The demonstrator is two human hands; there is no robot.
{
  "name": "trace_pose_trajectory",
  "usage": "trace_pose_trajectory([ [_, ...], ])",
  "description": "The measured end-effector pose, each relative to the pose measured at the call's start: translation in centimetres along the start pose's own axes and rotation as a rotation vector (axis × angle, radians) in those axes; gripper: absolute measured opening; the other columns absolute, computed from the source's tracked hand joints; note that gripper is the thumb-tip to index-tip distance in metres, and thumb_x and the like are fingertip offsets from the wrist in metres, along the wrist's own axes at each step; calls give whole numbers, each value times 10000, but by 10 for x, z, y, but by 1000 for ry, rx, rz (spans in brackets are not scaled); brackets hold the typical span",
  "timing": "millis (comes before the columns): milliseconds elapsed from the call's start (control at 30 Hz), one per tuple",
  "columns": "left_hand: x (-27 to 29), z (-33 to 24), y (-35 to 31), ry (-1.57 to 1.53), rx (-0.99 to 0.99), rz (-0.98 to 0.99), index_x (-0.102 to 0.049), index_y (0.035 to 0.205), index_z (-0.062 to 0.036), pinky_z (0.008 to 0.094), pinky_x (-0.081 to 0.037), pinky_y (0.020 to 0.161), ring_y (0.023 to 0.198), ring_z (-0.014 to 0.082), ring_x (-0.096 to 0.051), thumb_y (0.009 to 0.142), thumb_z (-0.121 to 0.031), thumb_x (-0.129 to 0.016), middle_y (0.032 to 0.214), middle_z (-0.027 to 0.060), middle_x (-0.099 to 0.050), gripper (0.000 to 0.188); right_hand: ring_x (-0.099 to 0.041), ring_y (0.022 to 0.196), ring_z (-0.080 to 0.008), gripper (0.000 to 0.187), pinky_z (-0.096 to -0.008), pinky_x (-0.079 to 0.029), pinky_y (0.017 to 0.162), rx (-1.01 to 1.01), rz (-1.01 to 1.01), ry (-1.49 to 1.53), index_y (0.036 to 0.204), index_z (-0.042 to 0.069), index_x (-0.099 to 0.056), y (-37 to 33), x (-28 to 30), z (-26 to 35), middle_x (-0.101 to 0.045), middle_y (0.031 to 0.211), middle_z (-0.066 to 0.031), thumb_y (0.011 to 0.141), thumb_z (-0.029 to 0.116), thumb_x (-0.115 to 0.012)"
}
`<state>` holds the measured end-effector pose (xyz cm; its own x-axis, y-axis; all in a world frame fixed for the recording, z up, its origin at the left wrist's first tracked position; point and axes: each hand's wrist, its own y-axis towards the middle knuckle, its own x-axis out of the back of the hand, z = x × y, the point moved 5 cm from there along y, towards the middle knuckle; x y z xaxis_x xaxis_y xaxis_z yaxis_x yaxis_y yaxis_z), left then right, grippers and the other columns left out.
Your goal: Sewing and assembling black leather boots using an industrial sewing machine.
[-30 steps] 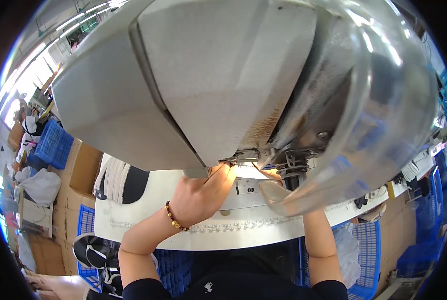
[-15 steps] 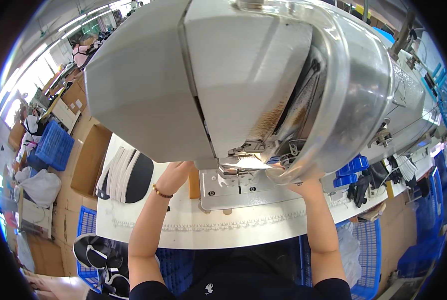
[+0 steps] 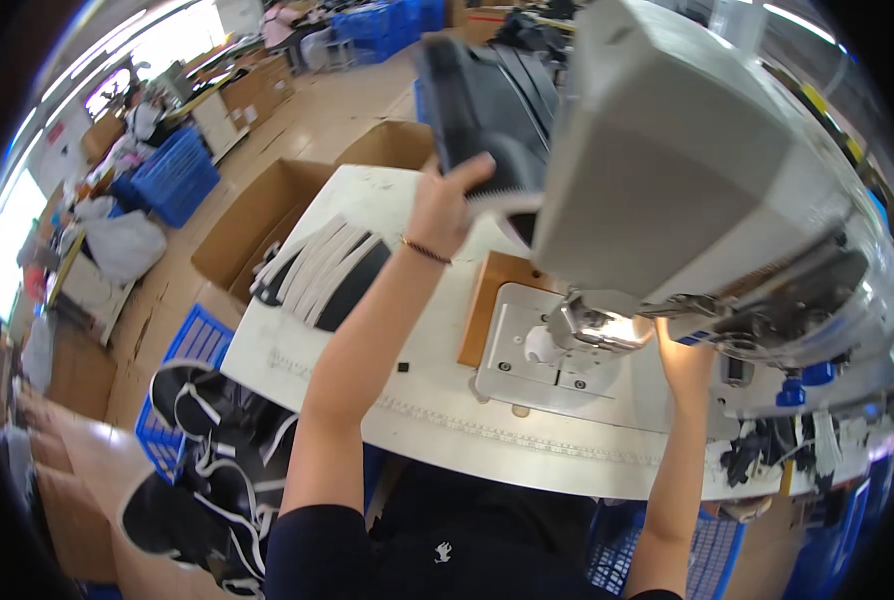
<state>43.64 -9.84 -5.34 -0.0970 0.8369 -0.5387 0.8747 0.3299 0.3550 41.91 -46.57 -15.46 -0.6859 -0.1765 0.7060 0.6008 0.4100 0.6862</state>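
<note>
A large grey sewing machine head (image 3: pixel 667 150) stands over a metal bed plate (image 3: pixel 527 375), its lamp lit near the needle area. Beyond the plate, my left hand (image 3: pixel 445 208) is raised above the far part of the white table, its thumb on a black curved piece with a white ribbed edge (image 3: pixel 487 120). That piece is blurred, and the machine head covers part of it. At the right side of the needle area is my right hand (image 3: pixel 682 350); its fingers are hidden behind the machine parts. A stack of black pieces with white strips (image 3: pixel 332 275) lies on the table's left side.
A brown block (image 3: pixel 487 310) borders the bed plate. Cardboard boxes (image 3: pixel 267 215) stand past the table's left edge. Black pieces with white straps (image 3: pixel 227 460) heap over a blue basket (image 3: pixel 182 370) at lower left. Dark scraps (image 3: pixel 757 450) lie at the right.
My view has swung left. My left hand has moved from beside the bed plate up and away, now with the black piece. My right hand stays by the needle area.
</note>
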Motion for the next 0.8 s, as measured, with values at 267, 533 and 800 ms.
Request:
trace_pose_trajectory([
  [267,230,-147,-48,1203,-547,-399,-572,1061,-13,365,-365,946,1091,301,-462,820,-102,-528,1120,158,-536,260,-545,864,-220,290,-307,-432,673,-376,102,703,1029,-12,-583,-4,29,32,-526,1123,-158,746,47,-606],
  [533,427,-224,-311,929,-267,-1255,-558,1070,19,254,-452,709,789,151,-569,753,-90,-609,928,100,-598,339,-515,979,-224,282,-277,-432,766,-409,339,846,1060,13,-591,-61,-13,75,-498,1163,-126,780,37,-563],
  [800,460,-123,-401,894,321,-1139,-450,1163,54,244,-476,600,729,148,-577,736,-115,-655,874,95,-586,503,-514,872,-214,177,-286,-417,745,-375,190,757,947,-4,-621,-64,-5,87,-530,1083,-130,789,55,-565],
])
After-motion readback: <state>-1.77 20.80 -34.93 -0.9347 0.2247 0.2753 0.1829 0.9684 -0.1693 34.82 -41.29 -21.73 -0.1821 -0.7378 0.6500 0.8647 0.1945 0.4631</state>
